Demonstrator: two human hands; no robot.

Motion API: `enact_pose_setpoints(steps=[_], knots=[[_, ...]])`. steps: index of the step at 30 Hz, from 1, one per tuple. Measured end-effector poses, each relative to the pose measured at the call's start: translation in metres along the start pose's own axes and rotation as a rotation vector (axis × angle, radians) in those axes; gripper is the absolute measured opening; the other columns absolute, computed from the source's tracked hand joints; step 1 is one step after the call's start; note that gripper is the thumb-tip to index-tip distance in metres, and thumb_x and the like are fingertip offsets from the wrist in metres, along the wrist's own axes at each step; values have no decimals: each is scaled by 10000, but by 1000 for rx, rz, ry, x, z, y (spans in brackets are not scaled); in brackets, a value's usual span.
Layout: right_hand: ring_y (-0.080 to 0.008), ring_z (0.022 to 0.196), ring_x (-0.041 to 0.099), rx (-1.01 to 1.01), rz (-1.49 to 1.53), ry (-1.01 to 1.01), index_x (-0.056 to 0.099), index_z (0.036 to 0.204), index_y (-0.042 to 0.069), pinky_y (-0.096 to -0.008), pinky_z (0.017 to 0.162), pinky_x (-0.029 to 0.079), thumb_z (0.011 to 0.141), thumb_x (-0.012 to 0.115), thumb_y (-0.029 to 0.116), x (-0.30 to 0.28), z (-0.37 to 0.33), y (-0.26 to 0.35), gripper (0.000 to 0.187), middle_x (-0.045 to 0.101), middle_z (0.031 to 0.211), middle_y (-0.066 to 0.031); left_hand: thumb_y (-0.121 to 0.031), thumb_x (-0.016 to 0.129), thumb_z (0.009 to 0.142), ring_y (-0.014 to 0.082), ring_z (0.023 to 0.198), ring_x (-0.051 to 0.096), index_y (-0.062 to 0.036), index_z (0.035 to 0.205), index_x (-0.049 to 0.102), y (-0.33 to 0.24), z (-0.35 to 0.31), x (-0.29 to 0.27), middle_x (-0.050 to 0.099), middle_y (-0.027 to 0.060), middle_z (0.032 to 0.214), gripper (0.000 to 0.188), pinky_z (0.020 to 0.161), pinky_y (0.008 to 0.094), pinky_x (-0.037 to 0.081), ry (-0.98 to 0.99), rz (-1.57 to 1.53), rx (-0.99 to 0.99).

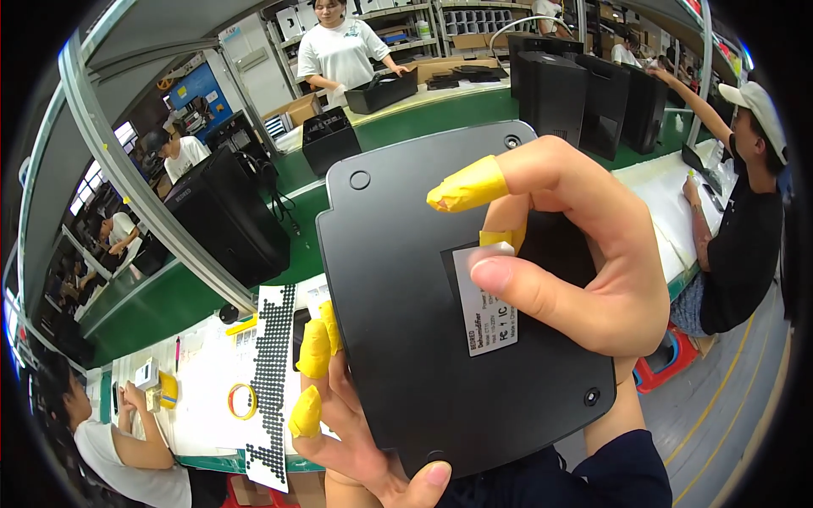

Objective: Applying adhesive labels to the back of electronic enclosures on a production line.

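A flat black plastic panel with rounded corners and round recesses near its corners hangs tilted in front of me. My left hand grips it from the lower left, thumb on the near edge and fingers along the side and underneath. On the panel's face sits a silver-grey printed label, partly over a darker rectangle. My right hand reaches over from the right and pinches the label's upper edge between the thumb and a taped finger; its index finger stays raised. Yellow tape wraps several fingertips on both hands.
At left on the white-covered bench lie a sheet of black round pads, a yellow tape roll and a dark phone. Black appliance housings stand beyond. People work around the green benches; a red stool stands at right.
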State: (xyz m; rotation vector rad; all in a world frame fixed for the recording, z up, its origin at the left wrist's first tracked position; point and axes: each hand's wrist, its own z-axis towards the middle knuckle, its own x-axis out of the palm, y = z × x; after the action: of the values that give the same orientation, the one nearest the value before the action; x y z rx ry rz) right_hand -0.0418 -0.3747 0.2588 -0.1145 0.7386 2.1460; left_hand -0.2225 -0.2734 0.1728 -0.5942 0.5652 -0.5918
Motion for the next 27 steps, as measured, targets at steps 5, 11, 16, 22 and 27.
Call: enact_pose_setpoints(steps=[5,11,16,22,27], knots=[[-113,719,512,14,38,-7,602,1045,-73,-237,692,402,669,649,-31,3,0,5,382,616,954,-110,-504,626,767,368,1436,77,-57,1484,-147,2,-8,-5,6,229,1556,1145,1155,446,74,-31,-24,21],[-118,724,514,0,25,-43,605,1030,-73,-240,691,406,662,648,-36,1,-2,-3,373,623,958,-119,-502,629,763,359,1436,78,-50,1487,-129,9,-6,-2,11,209,1560,1141,1151,452,85,16,-54,20],[-124,722,522,-12,-35,28,603,1034,-62,-248,688,423,662,657,-60,-5,1,3,376,635,996,-131,-394,687,690,344,1428,121,-94,1489,-72,-10,-4,24,36,199,1549,1143,1143,484,151,-263,-332,-76],[-131,714,529,-67,-41,26,607,1027,-42,-253,677,435,660,672,-74,-2,-1,2,374,653,1015,-139,-306,713,653,335,1432,118,-164,1496,-96,-9,-8,36,21,191,1542,1177,1143,523,184,-467,-596,-132],[-134,713,524,-49,-88,50,609,1021,-36,-258,676,433,656,677,-72,-5,-2,4,373,658,1002,-133,-322,706,680,357,1419,165,-149,1505,-27,-4,-12,39,42,209,1540,1117,1123,530,236,-479,-615,-93]])
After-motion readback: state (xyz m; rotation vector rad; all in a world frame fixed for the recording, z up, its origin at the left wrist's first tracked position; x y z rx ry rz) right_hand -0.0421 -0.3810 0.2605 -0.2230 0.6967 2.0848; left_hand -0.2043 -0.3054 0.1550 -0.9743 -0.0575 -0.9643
